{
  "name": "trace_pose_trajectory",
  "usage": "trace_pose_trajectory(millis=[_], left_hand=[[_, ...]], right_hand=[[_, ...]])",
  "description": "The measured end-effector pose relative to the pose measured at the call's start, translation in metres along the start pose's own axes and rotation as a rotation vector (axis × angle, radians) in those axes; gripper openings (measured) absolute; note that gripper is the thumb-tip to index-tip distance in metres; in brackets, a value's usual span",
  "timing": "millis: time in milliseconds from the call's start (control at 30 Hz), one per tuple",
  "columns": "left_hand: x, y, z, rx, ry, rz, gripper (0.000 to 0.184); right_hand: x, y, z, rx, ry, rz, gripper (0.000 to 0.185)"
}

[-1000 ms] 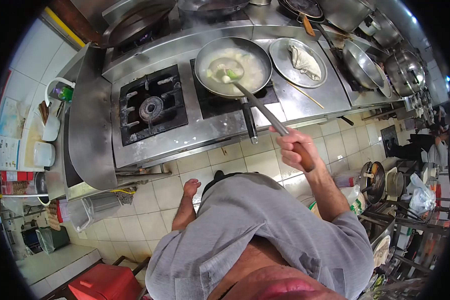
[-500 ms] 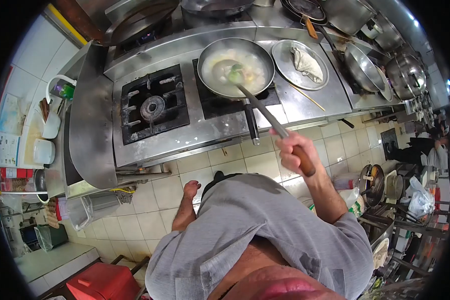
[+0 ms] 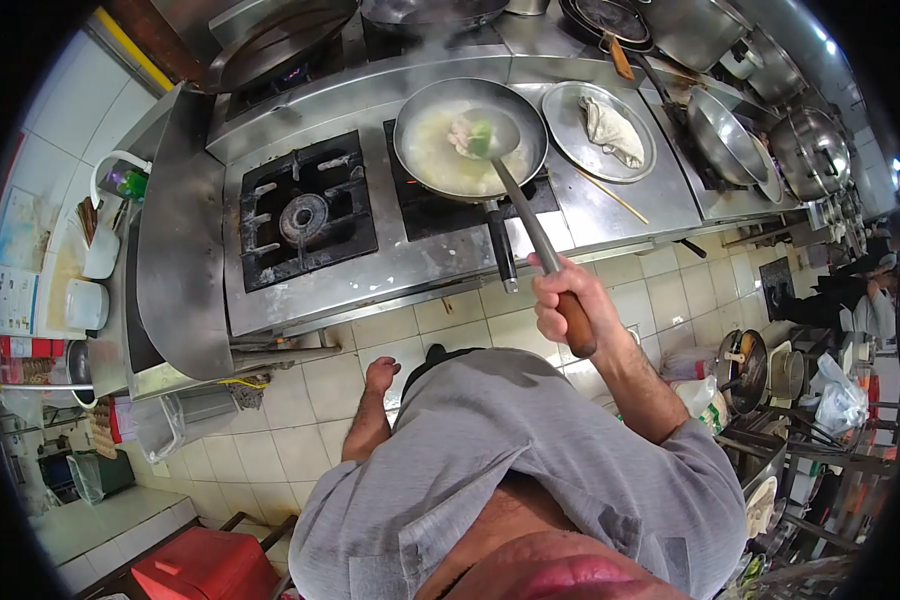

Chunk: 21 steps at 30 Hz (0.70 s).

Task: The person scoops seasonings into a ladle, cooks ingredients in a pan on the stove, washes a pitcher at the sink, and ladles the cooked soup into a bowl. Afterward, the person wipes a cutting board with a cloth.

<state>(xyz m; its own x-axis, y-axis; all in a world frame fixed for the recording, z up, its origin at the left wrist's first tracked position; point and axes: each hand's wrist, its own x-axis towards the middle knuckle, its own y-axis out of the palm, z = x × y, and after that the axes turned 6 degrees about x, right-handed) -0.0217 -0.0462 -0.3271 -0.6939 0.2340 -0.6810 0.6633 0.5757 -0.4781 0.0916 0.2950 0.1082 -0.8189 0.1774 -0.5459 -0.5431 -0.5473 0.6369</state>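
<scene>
Closest to us, at the bottom of the frame, is our grey shirt (image 3: 530, 430), with a red box (image 3: 208, 565) at the lower left. Our left hand (image 3: 381, 374) is at our side, left of centre; we see nothing in it, but cannot tell whether it is clenched or loose. Our right hand (image 3: 575, 300), right of centre, is wrapped around the brown grip of a long-handled ladle (image 3: 528, 215), whose shaft slants up and to the left. Pale floor tiles (image 3: 515, 335) lie between us and the steel bench (image 3: 420, 265).

On the bench, the black-handled frying pan (image 3: 533, 130) sits at upper centre over a dark grate, its handle pointing towards us. Inside is a cloudy, pale liquid (image 3: 435, 165), and the ladle's bowl is within the rim, carrying a green piece (image 3: 481, 138) and a pinkish one (image 3: 462, 132). Steam rises above. Left of the pan we have a bare gas burner (image 3: 303, 217); to its right, a round metal tray (image 3: 568, 125) bears a crumpled cloth (image 3: 613, 130), with a thin stick (image 3: 612, 196) just below. Farthest off, a dark wok (image 3: 280, 50) stands at the upper left, and a steel pot (image 3: 810, 150) at the upper right.
</scene>
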Motion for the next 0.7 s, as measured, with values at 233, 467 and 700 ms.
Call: trace_pose_trajectory(millis=[233, 467, 700], left_hand=[[0.002, 0.001, 0.003, 0.05, 0.016, 0.02, 0.036], [0.005, 0.003, 0.006, 0.053, 0.041, 0.024, 0.037], [0.006, 0.003, 0.005, -0.02, 0.035, 0.02, 0.036]], right_hand=[[0.014, -0.018, 0.005, 0.089, -0.004, 0.076, 0.03], [0.009, -0.023, 0.01, 0.166, 0.062, 0.17, 0.028], [0.001, -0.01, 0.003, 0.028, 0.05, 0.063, 0.029]])
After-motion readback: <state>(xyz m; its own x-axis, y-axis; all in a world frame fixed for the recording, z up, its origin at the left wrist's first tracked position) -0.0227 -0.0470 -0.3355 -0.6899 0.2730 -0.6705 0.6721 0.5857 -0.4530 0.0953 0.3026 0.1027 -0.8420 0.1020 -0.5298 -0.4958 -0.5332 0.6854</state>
